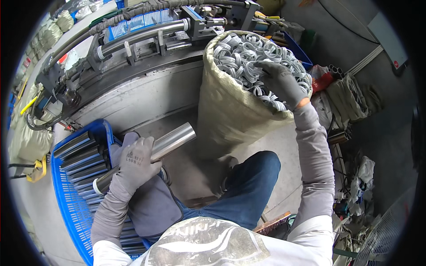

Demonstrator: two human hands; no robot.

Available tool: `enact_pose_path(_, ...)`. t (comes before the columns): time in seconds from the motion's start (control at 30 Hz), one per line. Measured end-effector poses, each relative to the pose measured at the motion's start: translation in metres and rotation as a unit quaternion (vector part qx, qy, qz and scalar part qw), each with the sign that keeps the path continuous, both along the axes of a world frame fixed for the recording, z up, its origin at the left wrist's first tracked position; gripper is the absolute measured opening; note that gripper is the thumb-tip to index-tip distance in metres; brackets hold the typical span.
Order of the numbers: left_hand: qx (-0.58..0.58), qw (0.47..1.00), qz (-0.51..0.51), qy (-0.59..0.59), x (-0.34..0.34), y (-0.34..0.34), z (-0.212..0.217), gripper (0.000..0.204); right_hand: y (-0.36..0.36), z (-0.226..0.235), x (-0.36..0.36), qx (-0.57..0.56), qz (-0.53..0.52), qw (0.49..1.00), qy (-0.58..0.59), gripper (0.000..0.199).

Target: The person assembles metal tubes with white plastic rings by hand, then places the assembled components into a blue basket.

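Observation:
My left hand, in a grey glove, is wrapped round a shiny metal tube. The tube slants over my left thigh, its bare end up and to the right; a pale ring sits round its lower end. My right hand, gloved too, reaches over a large beige sack heaped with grey-white rings. Its fingers stretch out onto the rings with gaps between them, and I see nothing gripped; the undersides of the fingers are hidden.
At my left stands a blue plastic basket with several metal tubes in it. Beyond it a long bench machine carries another tube. A grey pad lies over my left thigh. Folded sacks are at the right.

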State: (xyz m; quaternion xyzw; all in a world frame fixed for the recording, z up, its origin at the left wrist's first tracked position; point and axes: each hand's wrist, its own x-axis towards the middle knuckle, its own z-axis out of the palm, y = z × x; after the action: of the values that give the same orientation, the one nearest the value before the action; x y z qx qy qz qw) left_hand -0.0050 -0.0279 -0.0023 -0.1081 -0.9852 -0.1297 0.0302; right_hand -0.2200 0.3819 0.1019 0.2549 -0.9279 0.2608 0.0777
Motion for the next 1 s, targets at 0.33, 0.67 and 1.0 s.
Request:
enact_pose_path(0.33, 0.013, 1.000, -0.019, 0.020, 0.007, 0.001, 0.004, 0.061, 0.021, -0.009, 0.021, -0.022, -0.060, 0.998, 0.020, 0.036)
enact_pose_path(0.67, 0.039, 0.996, -0.023, 0.079, 0.019, 0.003, 0.006, 0.057, -0.051, -0.034, 0.104, -0.517, -0.038, 0.833, -0.193, 0.028)
enact_pose_path(1.0, 0.077, 0.989, -0.060, 0.113, 0.015, 0.006, 0.014, 0.057, -0.096, -0.171, 0.119, -0.439, 0.005, 0.862, -0.252, 0.050)
